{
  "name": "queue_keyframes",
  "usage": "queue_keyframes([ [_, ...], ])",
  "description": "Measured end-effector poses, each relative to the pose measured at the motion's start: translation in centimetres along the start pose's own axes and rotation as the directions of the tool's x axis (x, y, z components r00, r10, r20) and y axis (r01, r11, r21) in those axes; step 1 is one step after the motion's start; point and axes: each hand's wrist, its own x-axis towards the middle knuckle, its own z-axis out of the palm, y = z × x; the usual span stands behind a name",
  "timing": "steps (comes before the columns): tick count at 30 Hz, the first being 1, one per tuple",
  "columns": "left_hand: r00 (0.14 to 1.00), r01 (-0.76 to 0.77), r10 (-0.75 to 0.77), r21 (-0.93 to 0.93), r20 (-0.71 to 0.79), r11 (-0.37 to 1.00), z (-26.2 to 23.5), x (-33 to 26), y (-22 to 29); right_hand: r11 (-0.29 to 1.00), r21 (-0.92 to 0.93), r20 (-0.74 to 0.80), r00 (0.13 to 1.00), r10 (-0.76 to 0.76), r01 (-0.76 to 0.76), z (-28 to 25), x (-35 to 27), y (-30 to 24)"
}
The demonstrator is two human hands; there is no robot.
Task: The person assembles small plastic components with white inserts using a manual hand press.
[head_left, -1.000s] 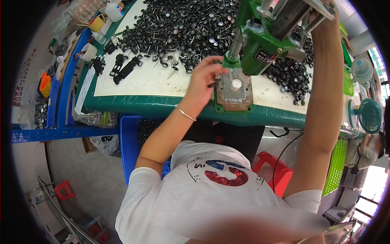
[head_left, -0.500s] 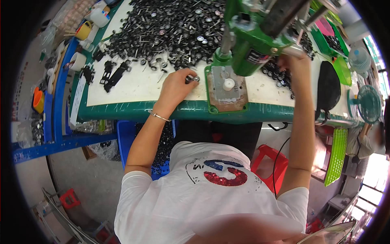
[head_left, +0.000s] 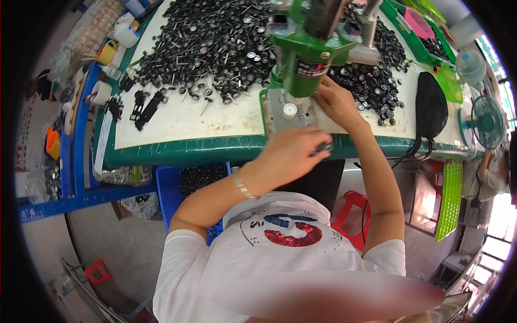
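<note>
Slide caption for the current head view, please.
Left hand holding a small dark part before a green press, right hand beside the press, black wheels heaped beyond.

White short-sleeved tee (head_left: pixel 215 261), dark trousers (head_left: pixel 327 180), wrist bracelet (head_left: pixel 244 187).
Landmark: shiny red curved patch (head_left: pixel 293 241) on tee front. Blue patch (head_left: pixel 277 220) directly above it; thin black curved print (head_left: pixel 243 230) to its left, black specks to its lower right. Plain white sleeves either side of it, ending above the elbows. Bracelet slim, silvery, up-left of it on left wrist (head_left: pixel 256 182). Trousers above it, beyond the hem.
</note>
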Motion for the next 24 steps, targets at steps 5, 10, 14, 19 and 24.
queue_keyframes([
  [5, 0.940, -0.030, 0.125, 0.289, -0.317, 0.957, 4.6, 5.9, -1.1, 0.999, -0.005, 0.129, 0.990, 0.051, -0.051, -1.2, -0.4, -0.3],
  [10, 0.924, -0.124, 0.185, 0.195, -0.336, 0.973, 4.2, 4.0, 0.1, 0.963, -0.136, -0.124, 0.969, 0.215, -0.231, -2.2, -2.9, 1.2],
  [14, 0.939, -0.168, 0.124, -0.113, -0.320, 0.979, 0.9, 0.1, -1.5, 0.973, -0.058, -0.251, 0.947, 0.202, -0.223, -2.8, -3.1, 0.7],
  [19, 0.664, 0.300, -0.501, -0.417, -0.554, 0.858, -4.9, -3.8, -7.9, 0.713, 0.652, -0.205, 0.846, 0.491, -0.256, -0.6, -4.6, -3.7],
  [24, 0.709, 0.467, -0.391, -0.025, -0.587, 0.884, -6.7, -3.1, -11.4, 0.292, 0.902, 0.049, 0.749, 0.661, -0.317, 0.8, -6.7, -6.6],
])
